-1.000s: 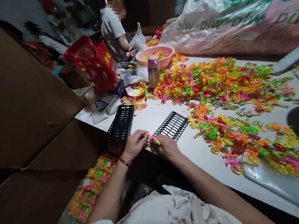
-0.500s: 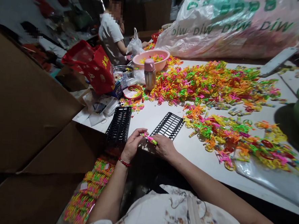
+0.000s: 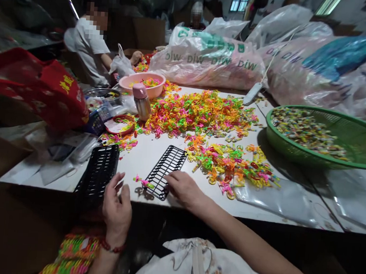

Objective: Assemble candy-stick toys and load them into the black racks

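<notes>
My left hand [image 3: 117,209] is open above the table's front edge, fingers apart with nothing in them. It is nearest a stack of black slotted plastic racks [image 3: 102,169]. My right hand [image 3: 186,191] has its fingers bent together at the right edge of a single black slotted rack [image 3: 165,171] lying on the table; its grip looks closed on that edge, partly hidden. A small pink and yellow-green plastic toy piece [image 3: 145,182] is at the rack's left front side, apart from both hands, with a shadow below it.
Colourful plastic pieces lie in a large pile [image 3: 199,113] and a smaller pile [image 3: 231,164]. Around them are a green basket [image 3: 272,136], a flask [image 3: 142,103], a pink basin [image 3: 142,89], a red bag [image 3: 49,91] and plastic sacks [image 3: 206,64]. A person [image 3: 89,44] sits far left.
The toy piece has left my hands, which are now apart. My left hand has drawn back left and opened; my right hand is at the rack. My view has turned right.
</notes>
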`<state>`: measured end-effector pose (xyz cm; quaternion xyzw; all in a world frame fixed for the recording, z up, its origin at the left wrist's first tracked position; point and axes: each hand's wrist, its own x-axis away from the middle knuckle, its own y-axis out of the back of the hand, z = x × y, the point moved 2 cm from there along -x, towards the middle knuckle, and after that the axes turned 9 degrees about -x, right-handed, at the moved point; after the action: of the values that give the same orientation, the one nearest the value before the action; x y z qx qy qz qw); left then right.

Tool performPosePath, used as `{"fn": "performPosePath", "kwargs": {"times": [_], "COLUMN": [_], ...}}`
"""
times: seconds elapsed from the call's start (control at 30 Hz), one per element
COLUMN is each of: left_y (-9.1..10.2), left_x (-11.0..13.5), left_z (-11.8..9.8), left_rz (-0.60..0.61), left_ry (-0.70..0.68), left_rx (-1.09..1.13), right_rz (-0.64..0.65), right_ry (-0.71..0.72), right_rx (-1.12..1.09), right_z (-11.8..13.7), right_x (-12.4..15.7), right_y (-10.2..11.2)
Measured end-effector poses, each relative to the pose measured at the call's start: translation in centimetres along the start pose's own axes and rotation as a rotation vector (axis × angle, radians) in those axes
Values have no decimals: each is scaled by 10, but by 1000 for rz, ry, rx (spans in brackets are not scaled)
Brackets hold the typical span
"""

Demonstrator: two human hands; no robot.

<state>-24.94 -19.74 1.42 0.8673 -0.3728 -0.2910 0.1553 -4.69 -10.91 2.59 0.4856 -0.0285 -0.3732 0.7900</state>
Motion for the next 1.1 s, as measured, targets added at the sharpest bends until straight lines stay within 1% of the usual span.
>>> {"fn": "performPosePath", "kwargs": {"times": [0.03, 0.07, 0.13, 0.17, 0.2, 0.23, 0.27, 0.3, 0.4, 0.43, 0.47, 0.5, 0.57, 0.63, 0.67, 0.7, 0.73, 0.77, 0.8, 0.83, 0.9, 1.0, 1.07, 1.1], "left_y": [1, 0, -6, -11, -17, -23, -28, -34, -43, -43, -43, -41, -33, -24, -20, -19, -20, -23, -28, -35, -51, -77, -91, -97], "left_x": [5, 9, 14, 14, 14, 12, 10, 8, 2, 1, -1, -2, -4, -4, -2, 0, 2, 4, 7, 8, 11, 17, 23, 27], "left_z": [-6, -13, -26, -31, -33, -35, -34, -33, -27, -25, -24, -24, -30, -42, -50, -58, -66, -74, -81, -87, -95, -101, -101, -100], "left_rz": [-55, -82, -71, -48, -25, -3, 15, 28, 47, 59, 71, 77, 45, -37, -60, -55, -19, 44, 124, 210, 376, 611, 718, 741], "left_ry": [-80, -171, -339, -394, -423, -434, -436, -435, -426, -421, -414, -409, -408, -442, -474, -508, -532, -534, -504, -439, -248, 37, 171, 224], "left_rx": [-95, -179, -288, -316, -334, -347, -357, -364, -352, -342, -333, -328, -323, -302, -275, -237, -195, -150, -106, -64, 34, 222, 360, 421], "right_rz": [-29, -60, -176, -249, -304, -330, -331, -306, -181, -168, -195, -264, -472, -659, -707, -723, -716, -699, -678, -654, -610, -524, -472, -443], "right_ry": [-58, -120, -238, -282, -317, -335, -348, -356, -373, -376, -380, -387, -417, -473, -505, -536, -563, -585, -604, -622, -653, -677, -672, -667], "right_rx": [56, 89, 169, 224, 282, 342, 398, 441, 475, 455, 423, 376, 216, -84, -283, -493, -695, -869, -1006, -1105, -1229, -1329, -1357, -1360], "right_z": [-8, -18, -41, -53, -64, -75, -84, -93, -109, -111, -112, -112, -109, -103, -99, -94, -89, -83, -77, -71, -60, -48, -42, -39], "right_x": [10, 21, 40, 47, 53, 56, 58, 58, 53, 51, 49, 46, 42, 37, 34, 30, 26, 23, 20, 17, 15, 13, 13, 12], "right_y": [17, 36, 72, 89, 102, 113, 120, 124, 124, 122, 122, 122, 126, 131, 132, 131, 129, 126, 122, 117, 105, 83, 69, 62]}}
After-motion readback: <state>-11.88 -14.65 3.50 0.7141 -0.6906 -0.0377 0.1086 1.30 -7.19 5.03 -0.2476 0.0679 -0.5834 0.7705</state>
